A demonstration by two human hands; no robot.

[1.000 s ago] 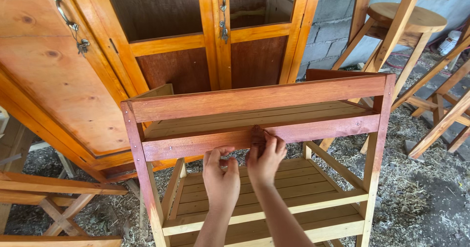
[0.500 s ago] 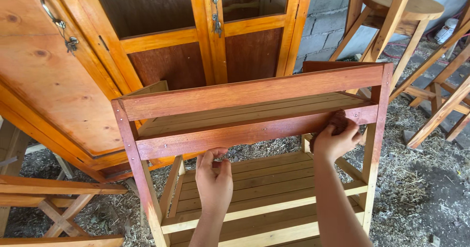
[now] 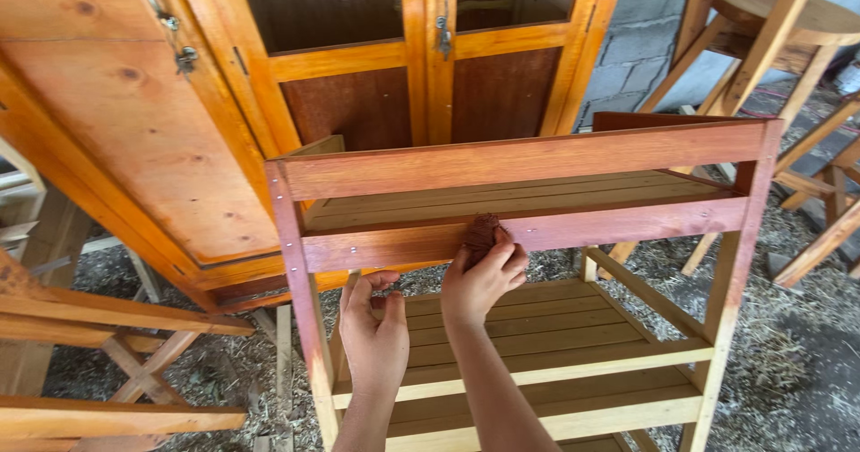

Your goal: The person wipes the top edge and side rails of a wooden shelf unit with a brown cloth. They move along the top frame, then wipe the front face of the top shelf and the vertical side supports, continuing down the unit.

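1. Wooden shelf rack (image 3: 528,161) fills centre and right of frame; upper rails stained reddish-brown, lower slats pale and bare.
2. Right hand (image 3: 484,277) at centre, fingers curled tight around a dark brown rag (image 3: 481,231); rag pressed against the front rail (image 3: 582,231) of the upper shelf.
3. Left hand (image 3: 374,340) at lower centre, just left of the right hand; fingers spread loose, holding nothing, tips near the rail's underside; contact unclear.
4. Orange varnished cabinet (image 3: 376,58) across upper left and top centre, behind the rack.
5. Round wooden stool (image 3: 779,13) in upper right; sawdust-strewn ground (image 3: 788,353) at lower right.
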